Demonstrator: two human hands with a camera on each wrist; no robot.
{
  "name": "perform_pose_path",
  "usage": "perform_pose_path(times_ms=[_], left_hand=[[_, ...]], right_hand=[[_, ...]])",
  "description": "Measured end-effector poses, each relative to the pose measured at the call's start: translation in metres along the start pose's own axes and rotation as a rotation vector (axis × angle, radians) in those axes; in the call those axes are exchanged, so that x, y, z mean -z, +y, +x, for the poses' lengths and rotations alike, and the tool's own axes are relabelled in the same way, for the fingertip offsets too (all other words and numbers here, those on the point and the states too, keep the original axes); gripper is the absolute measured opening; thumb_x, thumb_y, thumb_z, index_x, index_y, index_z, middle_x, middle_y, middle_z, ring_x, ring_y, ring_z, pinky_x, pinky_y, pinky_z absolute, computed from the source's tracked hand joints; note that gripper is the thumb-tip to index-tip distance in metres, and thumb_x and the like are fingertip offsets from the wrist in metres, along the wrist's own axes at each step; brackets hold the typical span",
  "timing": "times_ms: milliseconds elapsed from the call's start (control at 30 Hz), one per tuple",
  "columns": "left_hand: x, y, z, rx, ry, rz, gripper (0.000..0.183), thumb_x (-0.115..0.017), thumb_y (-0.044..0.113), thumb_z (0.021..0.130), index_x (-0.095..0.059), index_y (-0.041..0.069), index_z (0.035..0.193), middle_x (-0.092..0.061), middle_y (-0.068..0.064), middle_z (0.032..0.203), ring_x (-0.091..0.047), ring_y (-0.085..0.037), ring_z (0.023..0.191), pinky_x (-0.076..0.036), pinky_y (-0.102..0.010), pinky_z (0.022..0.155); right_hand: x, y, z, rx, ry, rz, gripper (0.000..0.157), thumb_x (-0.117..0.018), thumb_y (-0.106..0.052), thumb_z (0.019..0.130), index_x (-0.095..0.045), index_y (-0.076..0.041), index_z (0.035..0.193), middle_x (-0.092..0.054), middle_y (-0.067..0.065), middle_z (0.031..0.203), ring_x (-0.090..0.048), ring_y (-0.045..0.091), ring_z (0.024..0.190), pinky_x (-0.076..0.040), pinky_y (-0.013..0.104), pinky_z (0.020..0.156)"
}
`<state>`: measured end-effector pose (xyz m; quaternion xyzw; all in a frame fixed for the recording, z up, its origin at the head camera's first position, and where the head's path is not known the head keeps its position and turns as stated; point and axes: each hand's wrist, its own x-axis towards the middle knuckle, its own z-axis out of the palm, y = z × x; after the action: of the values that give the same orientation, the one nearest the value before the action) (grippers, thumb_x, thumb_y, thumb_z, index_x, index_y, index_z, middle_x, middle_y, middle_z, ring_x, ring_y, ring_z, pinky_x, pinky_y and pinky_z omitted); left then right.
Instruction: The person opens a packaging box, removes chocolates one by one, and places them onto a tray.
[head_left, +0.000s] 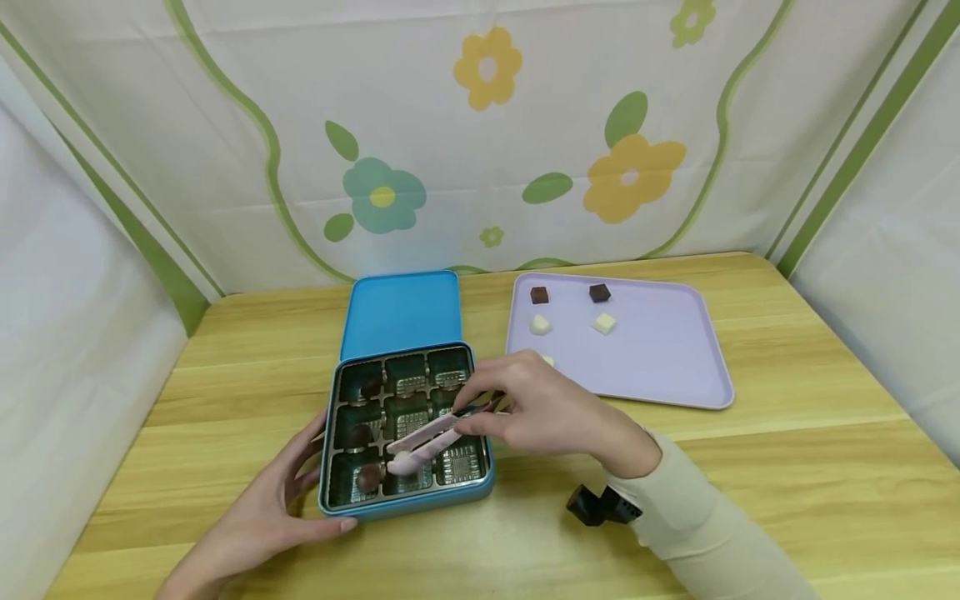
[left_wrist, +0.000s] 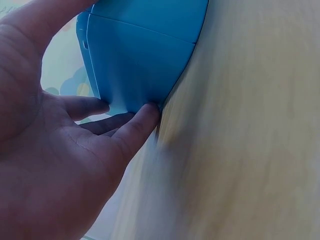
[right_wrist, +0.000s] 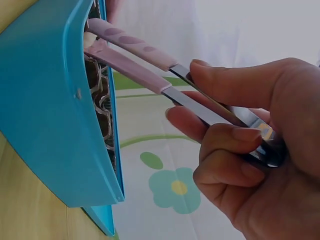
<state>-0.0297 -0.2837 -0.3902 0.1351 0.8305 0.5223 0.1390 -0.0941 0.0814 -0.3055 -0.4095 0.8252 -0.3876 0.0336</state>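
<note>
My right hand [head_left: 551, 408] grips metal tongs [right_wrist: 200, 107] with pale pink tips. Between the tips is a small white chocolate [right_wrist: 90, 40], held inside the front middle compartment of a blue tin box [head_left: 420, 505]. The box stands open, and its divided insert carries three round brown chocolates [head_left: 367, 478] down the left column. At the box's front left corner, my left hand [head_left: 262, 508] holds the tin, fingers against the left side and thumb along the front. The left wrist view shows fingertips touching the blue wall.
Behind the box lies its blue lid [head_left: 403, 312], folded back. A lilac tray [head_left: 652, 358] at the right bears two dark brown cubes [head_left: 599, 292] and some white pieces [head_left: 604, 323], one partly hidden by my right hand. A patterned cloth [head_left: 487, 167] hangs at the back.
</note>
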Motion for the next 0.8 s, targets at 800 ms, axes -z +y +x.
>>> perform_pose_path(times_ms=[800], left_hand=[[-0.001, 0.001, -0.001, 0.039, 0.000, -0.007, 0.128, -0.095, 0.016, 0.082, -0.008, 0.029, 0.175, -0.024, -0.028, 0.175, -0.035, -0.061, 0.152, -0.043, -0.011, 0.105]], right_hand=[[0.023, 0.038, -0.050, -0.220, 0.225, 0.213, 0.017, -0.083, -0.013, 0.096, -0.084, -0.021, 0.111, -0.079, -0.006, 0.094, -0.060, 0.011, 0.070, -0.051, 0.024, 0.059]])
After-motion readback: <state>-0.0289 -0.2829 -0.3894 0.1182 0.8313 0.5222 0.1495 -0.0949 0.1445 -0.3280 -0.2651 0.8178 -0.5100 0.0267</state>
